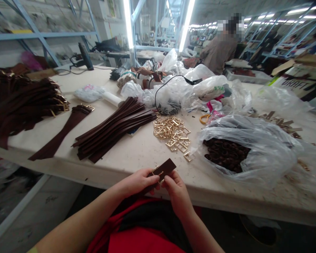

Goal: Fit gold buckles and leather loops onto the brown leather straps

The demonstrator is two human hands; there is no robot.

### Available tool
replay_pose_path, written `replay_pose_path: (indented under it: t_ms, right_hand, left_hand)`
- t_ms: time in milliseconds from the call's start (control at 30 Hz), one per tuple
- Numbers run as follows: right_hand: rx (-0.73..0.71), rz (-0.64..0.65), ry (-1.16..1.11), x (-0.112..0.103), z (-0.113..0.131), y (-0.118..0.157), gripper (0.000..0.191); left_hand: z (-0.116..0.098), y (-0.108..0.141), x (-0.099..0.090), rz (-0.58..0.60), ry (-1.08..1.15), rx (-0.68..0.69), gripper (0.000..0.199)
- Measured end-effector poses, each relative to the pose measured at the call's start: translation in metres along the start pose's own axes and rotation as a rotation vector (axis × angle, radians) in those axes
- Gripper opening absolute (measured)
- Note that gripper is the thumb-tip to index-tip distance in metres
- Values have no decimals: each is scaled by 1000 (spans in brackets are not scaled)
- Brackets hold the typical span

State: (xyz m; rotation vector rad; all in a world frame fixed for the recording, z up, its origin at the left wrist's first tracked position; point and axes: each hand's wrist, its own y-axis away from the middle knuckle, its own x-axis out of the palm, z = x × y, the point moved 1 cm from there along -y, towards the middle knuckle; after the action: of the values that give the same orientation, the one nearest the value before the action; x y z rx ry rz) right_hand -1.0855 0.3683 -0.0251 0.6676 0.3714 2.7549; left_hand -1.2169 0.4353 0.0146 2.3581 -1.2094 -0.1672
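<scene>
Left fingers (153, 180) clamped on brown strap (168, 166), right fingers (169, 181) on gold buckle (156, 169). Carton (307, 86): "DRAFT".

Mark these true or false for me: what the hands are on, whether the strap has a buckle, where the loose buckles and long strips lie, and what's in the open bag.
1. The left hand holds a dark brown strap. True.
2. No buckle is at the strap. False: a gold buckle is there, by the fingertips of the right hand.
3. The heap of loose buckles is inside the plastic bag. False: it lies in the open on the table.
4. The long brown strips lie left of that heap. True.
5. The open bag shows small dark brown loops. True.
</scene>
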Motion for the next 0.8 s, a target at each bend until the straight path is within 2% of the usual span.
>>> replay_pose_path:
  t_ms: [133,333,600,700,800]
  right_hand:
    - [4,10,60,1,2,4,21]
    - [-41,-52,146,2,2,6,23]
    - [-93,-33,215,4,-1,9,24]
    - [-159,-22,310,1,-5,10,24]
    - [-318,-47,525,-5,-5,12,19]
  left_hand:
    - [6,-1,0,-11,10,8,36]
    - [18,-1,-1,3,3,-20,39]
    - [14,1,1,-10,67,24,30]
    - [18,2,3,-14,118,1,28]
    - [20,5,7,7,147,-19,27]
